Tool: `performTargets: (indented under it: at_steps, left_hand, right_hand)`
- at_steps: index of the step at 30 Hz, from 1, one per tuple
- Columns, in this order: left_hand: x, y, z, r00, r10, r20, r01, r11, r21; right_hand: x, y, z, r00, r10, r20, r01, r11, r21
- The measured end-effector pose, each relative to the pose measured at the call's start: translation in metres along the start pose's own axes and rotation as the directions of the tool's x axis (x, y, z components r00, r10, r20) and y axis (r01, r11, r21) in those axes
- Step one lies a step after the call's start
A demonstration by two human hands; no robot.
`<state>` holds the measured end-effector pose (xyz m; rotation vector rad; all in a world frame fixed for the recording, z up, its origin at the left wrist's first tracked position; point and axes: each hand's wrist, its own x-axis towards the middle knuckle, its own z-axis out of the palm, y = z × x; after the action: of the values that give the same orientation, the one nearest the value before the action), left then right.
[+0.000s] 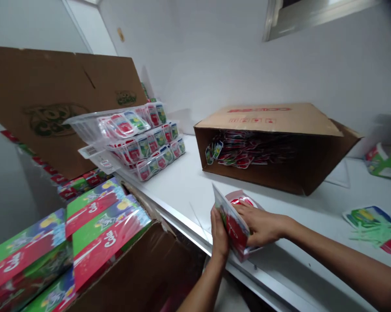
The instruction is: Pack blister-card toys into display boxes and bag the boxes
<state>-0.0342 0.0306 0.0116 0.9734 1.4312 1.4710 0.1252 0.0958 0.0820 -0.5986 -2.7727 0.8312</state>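
At the near edge of the white table, a small printed cola box (231,223) stands tilted, its printed panel raised. My left hand (219,236) is closed around the panel's left side. Behind the panel, my right hand (263,221) reaches into the box with fingers bent; what they hold is hidden. Red and white packets (242,200) show just beyond its fingers. Farther back, an open cardboard carton (266,119) lies on its side, with many loose flat packets (240,149) heaped inside.
Clear plastic trays (137,145) of packets are stacked at the table's left. Printed cola boxes (107,229) fill a carton at lower left, below a raised brown flap (62,99). Green strips (375,234) and loose packets (369,215) lie at right, near a green box (386,162).
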Motion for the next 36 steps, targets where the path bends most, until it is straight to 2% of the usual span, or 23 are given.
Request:
performTargets:
  at_steps: [4, 6, 8, 10, 13, 18, 22, 25, 30, 33, 35, 36]
  left_hand:
    - [-0.047, -0.013, 0.000, 0.991, -0.117, -0.058, 0.111, 0.990, -0.086]
    - [-0.066, -0.014, -0.003, 0.987, -0.155, -0.052, 0.147, 0.980, -0.132]
    - [-0.072, -0.009, -0.003, 0.981, -0.189, -0.037, 0.182, 0.972, -0.147]
    - [-0.065, -0.002, 0.002, 0.981, -0.193, -0.012, 0.189, 0.972, -0.137]
    - [-0.047, 0.007, 0.011, 0.983, -0.164, 0.086, 0.174, 0.977, -0.124]
    - [-0.040, 0.016, 0.018, 0.972, -0.103, 0.211, 0.153, 0.959, -0.240]
    - [-0.040, 0.021, 0.021, 0.963, -0.171, 0.210, 0.236, 0.910, -0.340]
    - [-0.034, 0.017, 0.023, 0.967, -0.191, 0.170, 0.233, 0.931, -0.280]
    - [-0.021, 0.009, 0.024, 0.966, -0.155, 0.208, 0.197, 0.960, -0.198]
    - [-0.016, 0.010, 0.024, 0.966, -0.161, 0.205, 0.194, 0.969, -0.154]
    - [-0.015, 0.011, 0.023, 0.960, -0.176, 0.218, 0.212, 0.965, -0.153]
    - [-0.016, 0.012, 0.023, 0.955, -0.185, 0.233, 0.227, 0.959, -0.169]
  right_hand:
    - [-0.014, -0.007, -0.017, 0.981, -0.119, 0.150, 0.111, 0.992, 0.063]
    - [-0.027, -0.009, -0.025, 0.990, -0.065, 0.121, 0.056, 0.995, 0.078]
    - [-0.040, -0.010, -0.028, 0.999, 0.022, 0.048, -0.025, 0.997, 0.068]
    - [-0.046, -0.009, -0.026, 0.999, 0.051, 0.015, -0.052, 0.998, 0.042]
    - [-0.047, -0.007, -0.018, 0.998, 0.017, 0.063, -0.016, 1.000, -0.015]
    - [-0.050, -0.008, -0.019, 0.999, 0.019, 0.026, -0.019, 1.000, -0.019]
    - [-0.055, -0.009, -0.019, 0.998, 0.049, 0.042, -0.048, 0.999, -0.015]
    - [-0.055, -0.007, -0.013, 0.997, 0.041, 0.068, -0.041, 0.999, 0.009]
    - [-0.059, -0.003, -0.009, 0.979, 0.205, -0.010, -0.203, 0.973, 0.108]
    - [-0.060, -0.005, -0.010, 0.980, 0.191, -0.051, -0.185, 0.977, 0.104]
    - [-0.056, -0.008, -0.012, 0.972, 0.184, -0.146, -0.172, 0.981, 0.089]
    - [-0.052, -0.009, -0.013, 0.951, 0.216, -0.220, -0.197, 0.975, 0.105]
